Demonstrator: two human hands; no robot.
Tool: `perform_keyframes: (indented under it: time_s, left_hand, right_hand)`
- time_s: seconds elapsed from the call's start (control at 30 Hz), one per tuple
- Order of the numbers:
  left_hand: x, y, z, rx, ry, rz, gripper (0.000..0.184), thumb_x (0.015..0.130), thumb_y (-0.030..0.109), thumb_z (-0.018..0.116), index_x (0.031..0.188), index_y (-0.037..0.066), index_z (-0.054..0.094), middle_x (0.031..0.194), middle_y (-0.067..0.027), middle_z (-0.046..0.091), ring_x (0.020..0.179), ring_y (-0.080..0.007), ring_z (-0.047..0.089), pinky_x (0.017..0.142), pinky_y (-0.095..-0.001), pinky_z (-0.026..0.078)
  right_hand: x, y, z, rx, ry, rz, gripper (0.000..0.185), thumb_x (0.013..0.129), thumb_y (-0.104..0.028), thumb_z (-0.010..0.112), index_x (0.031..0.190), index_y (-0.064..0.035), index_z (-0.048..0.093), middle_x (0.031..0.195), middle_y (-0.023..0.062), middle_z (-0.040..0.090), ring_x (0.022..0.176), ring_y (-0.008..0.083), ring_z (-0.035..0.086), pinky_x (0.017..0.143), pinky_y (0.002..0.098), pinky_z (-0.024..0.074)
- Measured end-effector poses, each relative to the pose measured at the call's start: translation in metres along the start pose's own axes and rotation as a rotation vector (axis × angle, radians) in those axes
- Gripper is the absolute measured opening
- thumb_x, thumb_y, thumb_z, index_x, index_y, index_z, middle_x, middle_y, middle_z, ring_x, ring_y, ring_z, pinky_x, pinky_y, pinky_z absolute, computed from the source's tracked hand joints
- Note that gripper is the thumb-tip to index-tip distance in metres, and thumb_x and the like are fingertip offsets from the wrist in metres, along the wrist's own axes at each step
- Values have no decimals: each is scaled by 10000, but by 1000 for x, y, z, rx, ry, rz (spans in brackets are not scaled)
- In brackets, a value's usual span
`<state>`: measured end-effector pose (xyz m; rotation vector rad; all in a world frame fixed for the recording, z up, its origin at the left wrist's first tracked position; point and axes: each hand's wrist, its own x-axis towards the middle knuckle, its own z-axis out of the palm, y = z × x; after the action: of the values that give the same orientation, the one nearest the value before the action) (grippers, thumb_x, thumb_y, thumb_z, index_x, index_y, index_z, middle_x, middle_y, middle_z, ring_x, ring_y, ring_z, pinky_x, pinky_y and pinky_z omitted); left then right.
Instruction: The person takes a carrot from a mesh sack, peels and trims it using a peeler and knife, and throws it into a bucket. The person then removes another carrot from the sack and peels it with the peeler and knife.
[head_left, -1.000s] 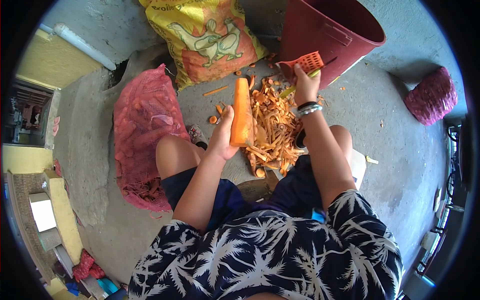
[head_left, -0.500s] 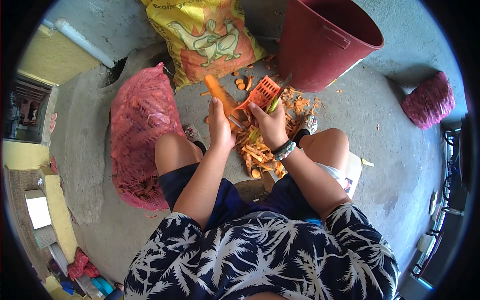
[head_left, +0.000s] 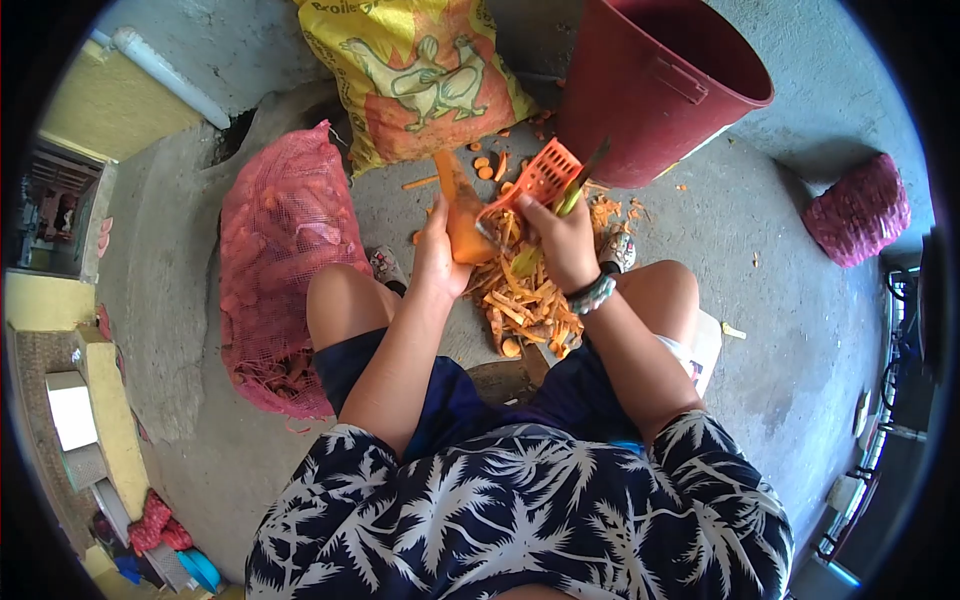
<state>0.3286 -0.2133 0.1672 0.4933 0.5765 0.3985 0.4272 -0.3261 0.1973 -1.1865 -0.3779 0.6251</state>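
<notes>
My left hand (head_left: 438, 252) is closed around the lower part of a large, partly peeled carrot (head_left: 466, 228), whose narrow end points up and away. Brownish skin shows on its right side. In my right hand (head_left: 566, 248) is a peeler (head_left: 547, 174) with an orange slotted plastic body, its metal end close beside the carrot. The same hand also grips a knife (head_left: 572, 196) with a yellow-green handle and a dark blade that points up and right. Beneath both hands lies a pile of carrot peelings (head_left: 520, 305).
A pink mesh sack of carrots (head_left: 285, 235) stands at left. Ahead are a yellow printed feed sack (head_left: 425, 85) and a tall red bin (head_left: 640, 110). A purple mesh sack (head_left: 858, 208) sits by the right wall. Carrot slices (head_left: 483, 168) and shavings litter the concrete floor.
The carrot has turned in my left hand, showing more brownish skin. My right hand has moved slightly right with the peeler and knife, and the knife blade shows more.
</notes>
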Motion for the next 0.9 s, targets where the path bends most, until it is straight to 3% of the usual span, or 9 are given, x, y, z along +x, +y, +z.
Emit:
perform_keyframes:
  time_s: [0.17, 0.3, 0.37, 0.47, 0.53, 0.67, 0.73, 0.9]
  left_hand:
    - [-8, -7, 17, 83, 33, 68, 390, 931, 421, 339, 1113, 104, 476, 1023, -45, 560, 951, -182, 546, 810, -361, 450]
    - [-8, -11, 15, 122, 36, 165, 405, 925, 431, 349, 1113, 93, 471, 999, -56, 560, 893, -179, 564, 768, -346, 472]
    - [-8, -15, 9, 151, 54, 186, 410, 922, 432, 356, 1110, 86, 469, 983, -60, 560, 873, -180, 569, 763, -352, 475]
    - [-12, -17, -1, 86, 10, 15, 419, 914, 437, 377, 1104, 75, 468, 953, -66, 557, 862, -188, 567, 759, -361, 476]
    - [-13, -12, -3, 80, -151, -69, 430, 907, 443, 393, 1108, 70, 463, 951, -71, 550, 870, -202, 564, 755, -371, 477]
    - [3, -9, -14, 19, 55, 36, 445, 895, 438, 434, 1129, 60, 439, 984, -79, 536, 902, -204, 553, 806, -370, 458]
    - [3, -9, -13, 38, 72, 69, 434, 911, 421, 405, 1144, 56, 427, 1014, -87, 531, 913, -209, 552, 822, -380, 453]
    - [-3, -10, 2, 14, 5, 94, 403, 925, 406, 368, 1116, 66, 470, 1042, -85, 554, 957, -212, 552, 828, -369, 451]
  right_hand:
    - [-10, 1, 13, -46, 48, -92, 326, 789, 28, 590, 1077, -8, 441, 938, 70, 585, 840, 115, 570, 725, 246, 481]
    - [-9, 6, 11, -75, 64, -114, 330, 790, 26, 588, 1083, -6, 440, 943, 65, 585, 833, 116, 572, 709, 249, 488]
    - [6, 19, 4, -90, 54, -247, 329, 790, 28, 587, 1081, -7, 438, 948, 72, 584, 824, 123, 577, 695, 253, 494]
    - [45, 26, -21, -236, 203, -432, 304, 797, 22, 579, 1065, -9, 439, 931, 74, 583, 796, 126, 583, 664, 252, 499]
    - [53, 10, -29, -40, 270, -199, 186, 800, 8, 573, 950, -27, 468, 812, 40, 579, 638, 91, 563, 529, 212, 473]
    - [26, -11, -18, 159, 46, 135, 102, 805, -41, 577, 879, -43, 506, 657, 21, 569, 439, 67, 467, 384, 195, 390]
    - [10, -8, -14, 102, -145, 248, 187, 787, -54, 607, 945, -28, 509, 696, 41, 592, 476, 76, 512, 382, 193, 394]
    - [7, 13, 2, 69, -57, 161, 282, 758, 4, 631, 1000, -9, 488, 817, 28, 597, 584, 64, 545, 443, 193, 419]
